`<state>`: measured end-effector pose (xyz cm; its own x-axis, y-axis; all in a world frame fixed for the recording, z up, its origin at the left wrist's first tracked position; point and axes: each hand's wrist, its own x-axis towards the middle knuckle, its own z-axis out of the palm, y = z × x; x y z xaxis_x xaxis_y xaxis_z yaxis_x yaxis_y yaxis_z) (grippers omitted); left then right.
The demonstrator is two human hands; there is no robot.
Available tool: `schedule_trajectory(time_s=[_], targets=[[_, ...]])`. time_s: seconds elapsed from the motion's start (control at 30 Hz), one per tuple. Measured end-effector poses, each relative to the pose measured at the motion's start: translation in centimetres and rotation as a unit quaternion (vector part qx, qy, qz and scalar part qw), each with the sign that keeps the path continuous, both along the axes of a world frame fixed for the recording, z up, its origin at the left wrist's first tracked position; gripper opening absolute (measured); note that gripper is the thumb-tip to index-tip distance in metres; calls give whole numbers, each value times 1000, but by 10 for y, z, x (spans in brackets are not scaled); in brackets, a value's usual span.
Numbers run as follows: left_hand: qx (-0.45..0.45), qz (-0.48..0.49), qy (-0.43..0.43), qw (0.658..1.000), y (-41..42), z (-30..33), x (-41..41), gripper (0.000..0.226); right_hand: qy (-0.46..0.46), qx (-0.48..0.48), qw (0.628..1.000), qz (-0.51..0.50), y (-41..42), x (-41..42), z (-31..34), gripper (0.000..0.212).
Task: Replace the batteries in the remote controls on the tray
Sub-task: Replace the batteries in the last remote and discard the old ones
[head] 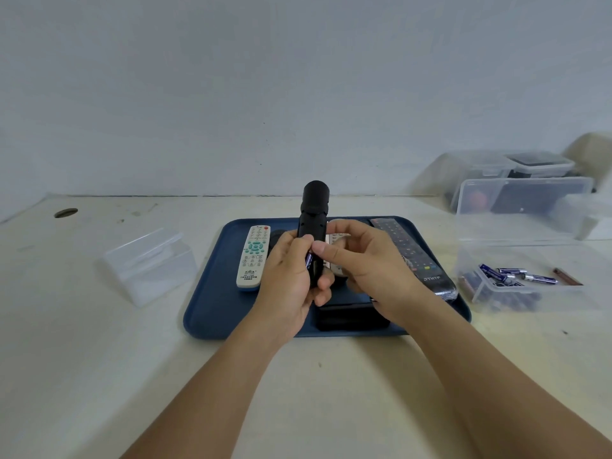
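Note:
I hold a black remote [313, 220] upright above the blue tray [212, 299]. My left hand [288, 276] grips its lower end. A blue battery [309, 260] shows in the open back, and the thumb of my right hand [361, 263] presses on it. On the tray lie a white remote [253, 256] at the left, a long black remote [414, 256] at the right, a pale remote [337, 240] partly hidden behind my hands, and a black remote [351, 314] at the front.
A clear box [526, 256] at the right holds several blue batteries [500, 273]. Behind it stand more clear containers [516, 180]. An empty clear box [149, 263] lies left of the tray. The table has a round hole [65, 212] at the far left.

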<state>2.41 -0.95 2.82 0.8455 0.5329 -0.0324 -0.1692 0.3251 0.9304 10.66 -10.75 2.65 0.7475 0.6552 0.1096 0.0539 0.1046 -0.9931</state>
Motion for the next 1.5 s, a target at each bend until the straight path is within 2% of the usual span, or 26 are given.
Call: schedule_trajectory(time_s=[0.13, 0.27, 0.37, 0.43, 0.5, 0.6, 0.67, 0.7, 0.77, 0.87, 0.9, 0.97, 1.03, 1.13, 1.27, 1.37, 1.5], targets=[[56, -12, 3, 998, 0, -2, -2, 17, 18, -26, 998, 45, 0, 1, 0, 22], [93, -55, 20, 994, 0, -4, -2, 38, 33, -36, 997, 58, 0, 2, -4, 22], [116, -52, 8, 992, 2, -9, -2, 27, 15, -29, 998, 55, -1, 1, -2, 21], [124, -55, 11, 991, 4, -11, -3, 24, -9, -16, 999, 45, 0, -2, -3, 20], [116, -61, 15, 991, 5, -12, -5, 26, -78, -18, 997, 17, 2, -2, -7, 20], [84, -57, 18, 995, 6, -12, -6, 42, -141, -31, 989, -2, 5, -3, -13, 18], [53, -61, 10, 997, 5, -13, -6, 48, -139, -36, 990, 4, 4, -3, -10, 19], [27, -64, 0, 998, 4, -13, -6, 48, -112, -35, 993, 8, 3, -3, -6, 20], [-37, -84, -20, 996, 2, -9, -6, 44, 23, -26, 999, -8, 0, 2, 1, 28], [-97, -133, -47, 985, 2, -4, -4, 16, 261, 36, 963, -61, -6, 14, 5, 44], [-108, -143, -54, 982, 2, -3, -4, 19, 307, 59, 947, -76, -6, 16, 4, 45], [-113, -152, -58, 980, 4, -6, -3, 40, 368, 92, 920, -95, -4, 16, 1, 47], [-105, -170, -69, 977, 5, -8, -5, 46, 405, 113, 900, -114, -2, 13, 2, 48], [-98, -178, -75, 976, 1, -8, -3, 47, 409, 119, 891, -155, -3, 17, 4, 49], [-102, -167, -57, 979, -2, -12, 0, 45, 456, 194, 847, -191, -1, 21, -2, 47], [-98, -151, -45, 983, -6, -13, 1, 37, 455, 266, 828, -192, -3, 21, 0, 43], [-94, -77, -16, 992, -9, -12, 6, 19, 475, 365, 789, -138, -9, 21, 4, 37]])
